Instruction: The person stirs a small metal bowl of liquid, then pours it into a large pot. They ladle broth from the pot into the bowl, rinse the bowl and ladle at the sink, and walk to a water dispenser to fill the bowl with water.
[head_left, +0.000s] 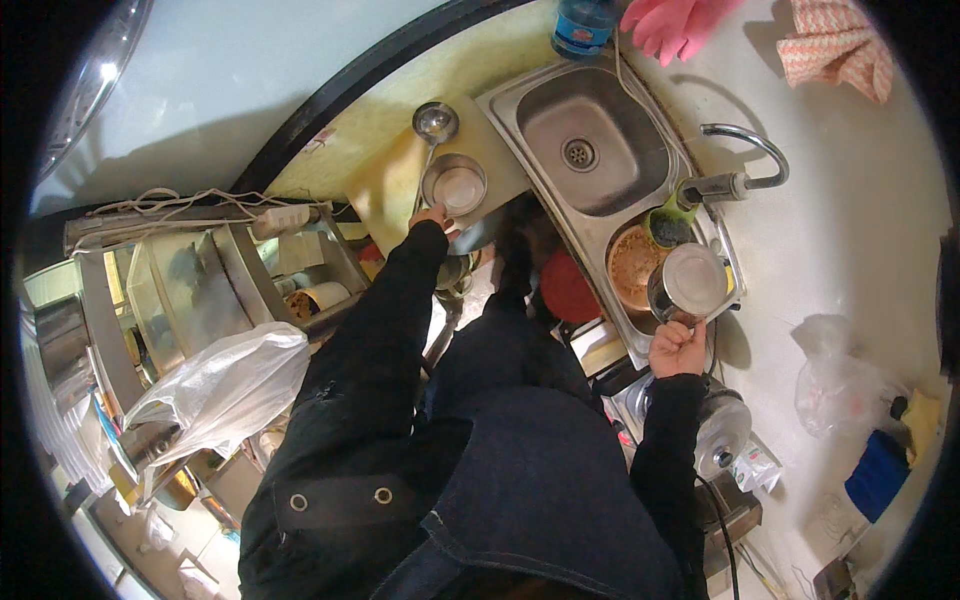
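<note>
My left hand (431, 217) grips the near rim of a small round metal pot (454, 184), over a pale yellow surface. The pot's inside shows a whitish disc; I cannot tell if that is its contents or its bottom. A steel ladle (435, 124) lies beside the pot, its handle running down toward my left hand. My right hand (677, 351) holds a metal pot (694, 279) with a flat, round pale face toward me. It is over the smaller sink basin, partly covering a round pan (634, 262) with light brown contents. A green cup-like holder (670, 225) sits next to that pan.
The steel sink (592, 135) has a curved faucet (750, 161) at its right. A blue-labelled bottle (582, 30) and pink rubber gloves (679, 26) are at the top. A white plastic bag (225, 382) hangs by the shelves at left. A red round object (568, 286) is below the sink.
</note>
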